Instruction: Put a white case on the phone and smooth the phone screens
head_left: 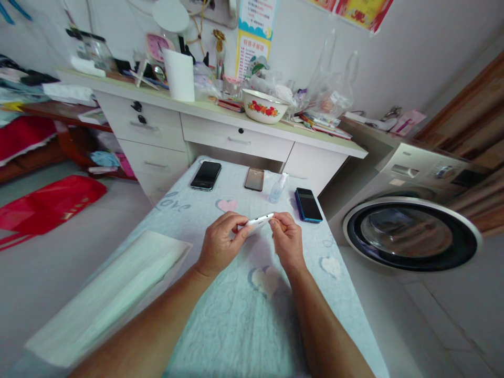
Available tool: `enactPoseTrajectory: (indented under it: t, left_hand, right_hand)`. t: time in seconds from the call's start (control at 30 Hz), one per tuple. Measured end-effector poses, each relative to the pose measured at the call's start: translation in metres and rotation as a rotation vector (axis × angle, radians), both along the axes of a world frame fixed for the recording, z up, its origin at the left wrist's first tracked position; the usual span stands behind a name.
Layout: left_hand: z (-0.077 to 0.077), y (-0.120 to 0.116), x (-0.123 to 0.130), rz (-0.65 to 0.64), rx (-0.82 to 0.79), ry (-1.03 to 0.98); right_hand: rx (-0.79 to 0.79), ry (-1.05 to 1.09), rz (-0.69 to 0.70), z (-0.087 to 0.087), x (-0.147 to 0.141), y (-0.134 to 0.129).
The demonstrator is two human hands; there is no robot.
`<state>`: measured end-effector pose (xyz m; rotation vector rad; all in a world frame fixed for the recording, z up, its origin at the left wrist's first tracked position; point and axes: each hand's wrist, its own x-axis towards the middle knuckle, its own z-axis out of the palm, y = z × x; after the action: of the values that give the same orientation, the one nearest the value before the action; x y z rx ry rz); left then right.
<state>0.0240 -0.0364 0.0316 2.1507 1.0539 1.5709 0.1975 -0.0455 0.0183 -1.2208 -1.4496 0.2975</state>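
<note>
A thin white phone [260,219] is held edge-up above the cloth-covered table [220,315]. My left hand [222,241] pinches its left end between thumb and fingers. At the other end, my right hand [288,236] grips the corner with curled fingers. Beyond the hands stands a small clear spray bottle [277,190]. A brown phone case [254,179] lies behind it to the left. One black phone [206,175] rests at the far left of the table, and another dark phone with a blue edge [308,205] is right of my right hand.
A pale folded cloth or paper stack [114,294] covers the table's left side. At the back, a white desk [236,137] carries a flowered enamel bowl [264,106], a paper roll [179,76] and plastic bags. A washing machine [417,173] stands right; a red bag [55,202] lies on the floor left.
</note>
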Motion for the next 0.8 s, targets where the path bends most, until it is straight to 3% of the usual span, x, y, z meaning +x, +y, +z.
enactPoseTrajectory:
  t: [0.23,0.43,0.8]
  left_hand:
    - [-0.001,-0.001,0.002,0.023,0.002,-0.009]
    - [-0.005,-0.002,0.006,0.059,-0.032,0.027]
    - [-0.017,0.003,0.007,0.024,-0.175,0.137]
  right_hand:
    - [-0.029,0.082,0.02,0.014,-0.001,-0.007]
    - [0.082,-0.111,-0.06,0.032,-0.002,-0.016]
    - [0.16,-0.344,-0.113,0.024,-0.002,-0.015]
